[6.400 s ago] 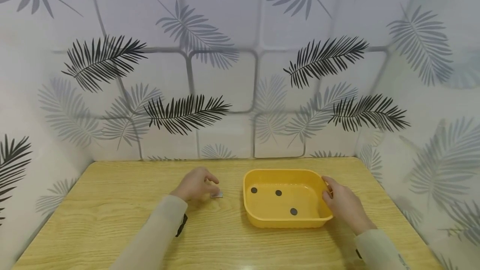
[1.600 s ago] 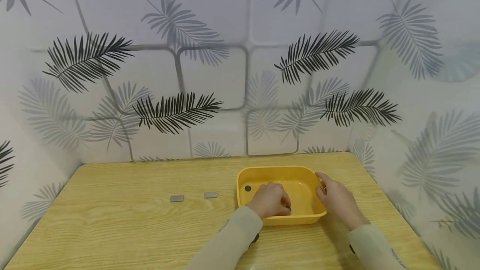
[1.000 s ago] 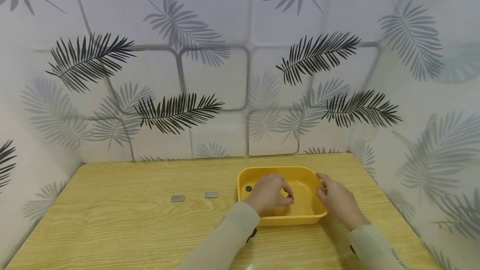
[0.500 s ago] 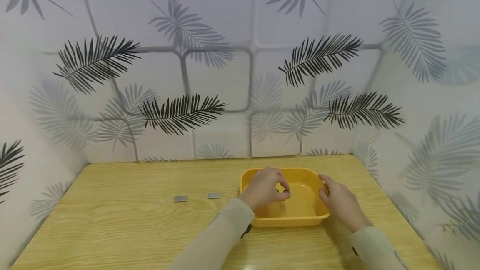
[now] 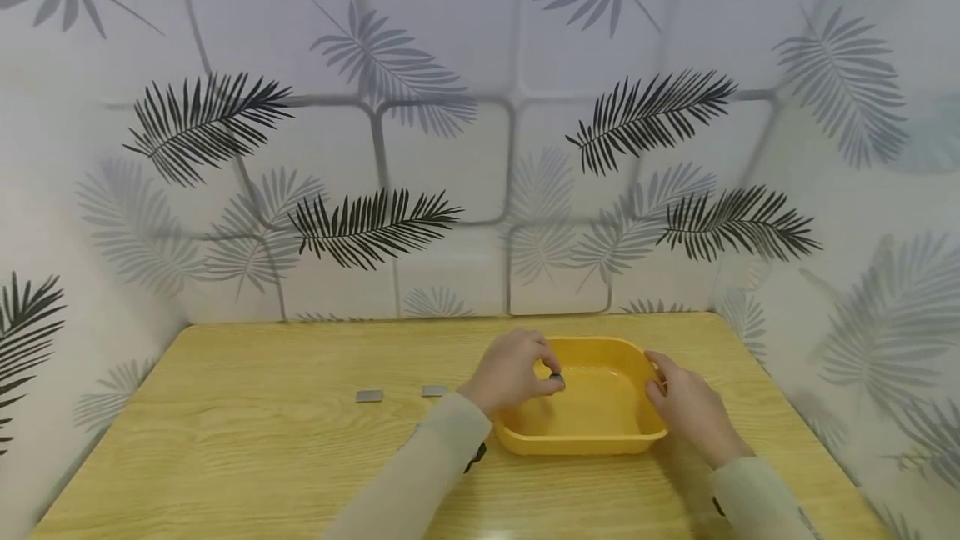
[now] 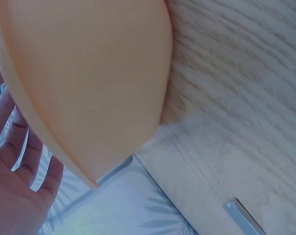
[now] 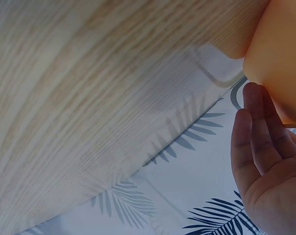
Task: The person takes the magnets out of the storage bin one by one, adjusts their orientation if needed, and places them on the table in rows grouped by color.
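Observation:
My left hand (image 5: 513, 369) pinches a small dark disc (image 5: 556, 379) between thumb and fingertips, above the left part of a yellow plastic bin (image 5: 581, 444). This hand and wrist cover the bin's left end and part of its floor. With my right hand (image 5: 693, 411) I hold the bin's right wall at the rim. In the right wrist view, the fingers (image 7: 258, 129) lie along the outside of that wall. The left wrist view has the bin's outer side in front, with the left hand's fingers behind its rim.
Two flat grey rectangular pieces, a left one (image 5: 369, 396) and a right one (image 5: 433, 391), lie on the wooden table (image 5: 225, 440) left of the bin. A leaf-patterned covering (image 5: 450, 148) rises behind the table and along both sides.
Earlier, three dark discs showed in the bin; my left hand was by a grey piece on the table. It then reached into the bin and has since risen leftward with a disc. Right hand stays.

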A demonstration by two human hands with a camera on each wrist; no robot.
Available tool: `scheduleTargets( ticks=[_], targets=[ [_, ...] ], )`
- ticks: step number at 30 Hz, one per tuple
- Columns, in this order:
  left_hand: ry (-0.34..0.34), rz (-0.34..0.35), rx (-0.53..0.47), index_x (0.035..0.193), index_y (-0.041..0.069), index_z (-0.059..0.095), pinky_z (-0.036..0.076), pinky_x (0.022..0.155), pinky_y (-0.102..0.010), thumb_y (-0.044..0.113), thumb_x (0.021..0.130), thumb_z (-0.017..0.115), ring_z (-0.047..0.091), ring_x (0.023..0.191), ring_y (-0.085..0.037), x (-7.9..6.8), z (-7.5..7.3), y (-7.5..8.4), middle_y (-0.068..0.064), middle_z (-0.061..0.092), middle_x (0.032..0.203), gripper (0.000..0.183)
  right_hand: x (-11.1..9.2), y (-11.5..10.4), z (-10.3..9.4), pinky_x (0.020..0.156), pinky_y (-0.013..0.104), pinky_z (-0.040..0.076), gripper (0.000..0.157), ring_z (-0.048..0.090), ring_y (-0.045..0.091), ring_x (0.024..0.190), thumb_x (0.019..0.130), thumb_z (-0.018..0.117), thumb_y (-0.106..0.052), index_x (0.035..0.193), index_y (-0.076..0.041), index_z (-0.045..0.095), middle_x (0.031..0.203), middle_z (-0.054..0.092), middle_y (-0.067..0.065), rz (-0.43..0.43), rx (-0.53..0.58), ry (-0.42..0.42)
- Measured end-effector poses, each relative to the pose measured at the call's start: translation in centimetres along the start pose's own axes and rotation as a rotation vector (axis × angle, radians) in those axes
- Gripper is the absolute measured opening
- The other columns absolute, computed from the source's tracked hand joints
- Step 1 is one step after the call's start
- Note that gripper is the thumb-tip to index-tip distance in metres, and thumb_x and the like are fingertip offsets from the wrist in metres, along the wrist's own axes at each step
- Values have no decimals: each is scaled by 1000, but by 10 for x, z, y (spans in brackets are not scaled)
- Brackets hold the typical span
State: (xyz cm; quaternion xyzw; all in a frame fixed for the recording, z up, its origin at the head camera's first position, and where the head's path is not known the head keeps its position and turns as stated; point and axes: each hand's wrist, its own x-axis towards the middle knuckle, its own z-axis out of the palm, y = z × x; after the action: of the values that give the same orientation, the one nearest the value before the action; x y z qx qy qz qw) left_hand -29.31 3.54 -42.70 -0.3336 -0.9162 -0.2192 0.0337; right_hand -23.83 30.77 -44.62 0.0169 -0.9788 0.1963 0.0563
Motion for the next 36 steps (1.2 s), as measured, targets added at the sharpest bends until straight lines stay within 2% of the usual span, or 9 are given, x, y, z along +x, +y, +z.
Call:
scheduleTargets(
  ticks=[7,17,24,31,36],
  targets=[
    [9,-15,9,96,24,82,53,99,-40,35,91,79,64,103,-15,-8,-10,-10,7,71,105,12,-1,2,0,58,32,46,49,55,19,68,100,59,-11,145,6,49,111,70,28,-3,2,-3],
    [35,-39,22,95,24,82,53,100,-39,35,91,79,63,108,-17,-23,-17,-30,6,71,111,12,-1,6,1,66,42,53,50,63,25,78,99,59,-12,145,6,49,114,70,30,-5,-15,4],
    [76,-64,-38,93,22,82,54,101,-41,32,89,81,64,110,-19,-37,-24,-45,5,73,109,10,-1,7,1,71,47,56,52,67,30,87,99,58,-12,146,6,47,117,69,31,4,-8,-14],
    [164,-53,-79,90,22,80,55,89,-37,28,87,83,64,97,-16,-52,-33,-63,6,71,101,7,0,6,1,65,38,53,50,65,25,82,100,57,-12,145,8,48,114,70,30,-9,6,-13],
    [192,-73,-81,90,20,80,55,91,-41,27,86,85,65,99,-20,-65,-42,-75,2,72,102,9,2,4,3,66,39,54,50,64,24,80,99,58,-11,144,8,48,111,70,29,-23,5,-7]
  ],
)
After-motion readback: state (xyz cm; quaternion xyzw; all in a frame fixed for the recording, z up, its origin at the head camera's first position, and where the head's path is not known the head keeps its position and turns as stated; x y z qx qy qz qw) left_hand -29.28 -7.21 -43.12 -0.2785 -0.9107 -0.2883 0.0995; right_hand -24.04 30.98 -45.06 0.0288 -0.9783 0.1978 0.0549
